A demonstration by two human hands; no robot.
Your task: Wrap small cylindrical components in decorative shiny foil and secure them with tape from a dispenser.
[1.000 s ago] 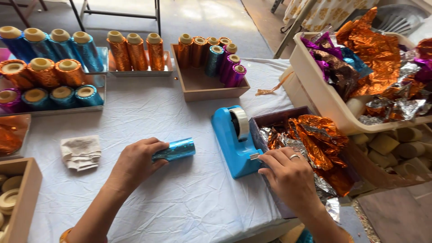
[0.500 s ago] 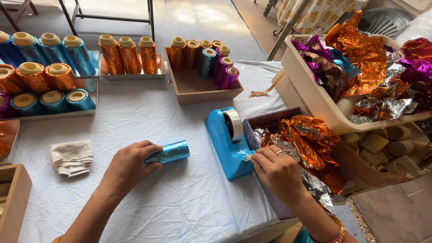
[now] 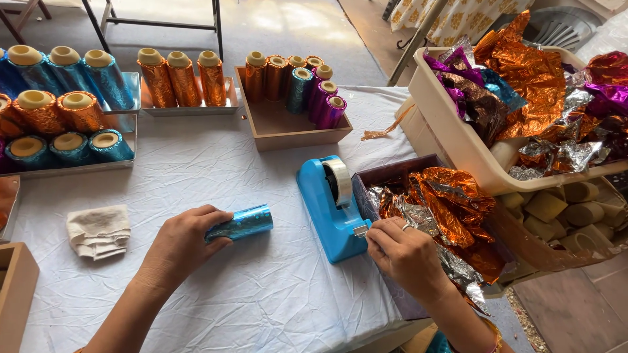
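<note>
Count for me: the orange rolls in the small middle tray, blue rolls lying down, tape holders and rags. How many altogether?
orange rolls in the tray: 3
blue roll, lying down in the left hand: 1
tape holder: 1
rag: 1
Total: 6

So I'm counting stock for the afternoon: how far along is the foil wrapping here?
Done: many wrapped rolls stand in trays and a wooden box. In hand: the left hand holds a blue-wrapped roll on the table while the right hand is at the tape dispenser cutter. Left: bare tubes in the lower bin and loose foil.
</note>
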